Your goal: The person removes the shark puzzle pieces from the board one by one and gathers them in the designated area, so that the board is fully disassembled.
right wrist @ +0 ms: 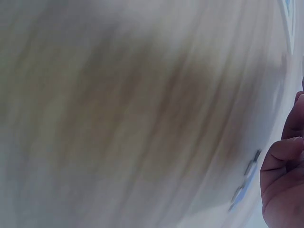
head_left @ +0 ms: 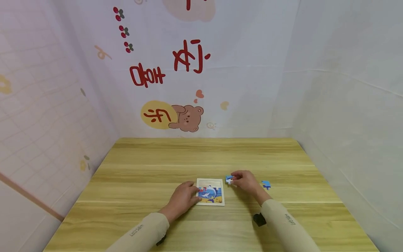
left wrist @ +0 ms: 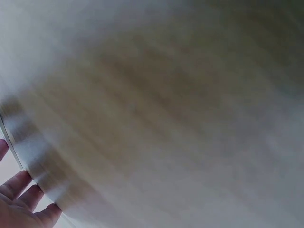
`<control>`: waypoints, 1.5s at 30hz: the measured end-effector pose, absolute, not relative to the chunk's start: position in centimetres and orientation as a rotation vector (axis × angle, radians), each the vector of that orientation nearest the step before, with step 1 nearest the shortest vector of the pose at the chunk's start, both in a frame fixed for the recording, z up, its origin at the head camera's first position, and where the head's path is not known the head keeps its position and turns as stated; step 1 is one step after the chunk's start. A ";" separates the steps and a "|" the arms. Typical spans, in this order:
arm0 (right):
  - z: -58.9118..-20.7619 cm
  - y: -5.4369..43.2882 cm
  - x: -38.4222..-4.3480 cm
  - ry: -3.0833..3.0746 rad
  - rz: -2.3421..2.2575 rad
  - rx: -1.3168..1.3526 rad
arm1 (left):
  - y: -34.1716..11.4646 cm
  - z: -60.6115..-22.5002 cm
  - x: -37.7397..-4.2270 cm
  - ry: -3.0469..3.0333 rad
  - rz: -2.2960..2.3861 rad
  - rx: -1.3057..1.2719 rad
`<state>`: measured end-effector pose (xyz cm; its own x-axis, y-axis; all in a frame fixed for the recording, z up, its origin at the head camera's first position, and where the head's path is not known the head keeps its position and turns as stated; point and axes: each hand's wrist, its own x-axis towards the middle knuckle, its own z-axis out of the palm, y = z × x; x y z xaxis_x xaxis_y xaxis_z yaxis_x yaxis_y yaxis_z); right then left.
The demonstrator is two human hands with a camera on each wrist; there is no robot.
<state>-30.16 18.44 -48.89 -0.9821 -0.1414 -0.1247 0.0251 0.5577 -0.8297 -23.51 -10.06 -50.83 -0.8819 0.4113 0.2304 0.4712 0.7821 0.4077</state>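
Note:
A white-rimmed puzzle tray (head_left: 210, 204) lies on the wooden table, its lower part filled with a blue sea picture showing a whale. Its upper part shows bare backing. My left hand (head_left: 184, 197) rests at the tray's left side, with fingertips over the rim; in the left wrist view, the left fingers (left wrist: 18, 183) extend loosely. To the right of the tray, my right hand (head_left: 247, 181) pinches a blue and white puzzle piece (head_left: 228, 180) between thumb and fingers, low over the table. The right wrist view shows the right fingers (right wrist: 285, 154) curled, with their grip cut off by the image edge.
Another blue puzzle piece (head_left: 266, 184) lies on the table (head_left: 157, 157) right of my right hand; it also shows in the right wrist view. Pale printed cloth walls (head_left: 252, 87) stand behind the table and along both sides.

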 end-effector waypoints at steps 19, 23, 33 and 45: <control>-49.4 20.5 -30.2 2.793 -1.023 -0.284 | -10.1 -50.9 -23.6 -2.884 -0.723 -0.689; -49.2 20.5 -30.1 2.806 -0.982 -0.297 | -10.1 -51.1 -23.7 -2.884 -0.714 -0.688; -49.4 20.9 -30.1 2.832 -0.892 -0.330 | -10.1 -51.4 -23.7 -2.871 -0.699 -0.689; -48.8 20.1 -29.7 2.829 -0.968 -0.275 | -10.2 -51.2 -23.7 -2.862 -0.697 -0.699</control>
<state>-29.71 20.15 -48.76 -0.9736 -0.2166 -0.0714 -0.1274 0.7762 -0.6174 -23.70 -10.17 -51.17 -0.8873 0.4088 0.2134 0.4611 0.7882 0.4075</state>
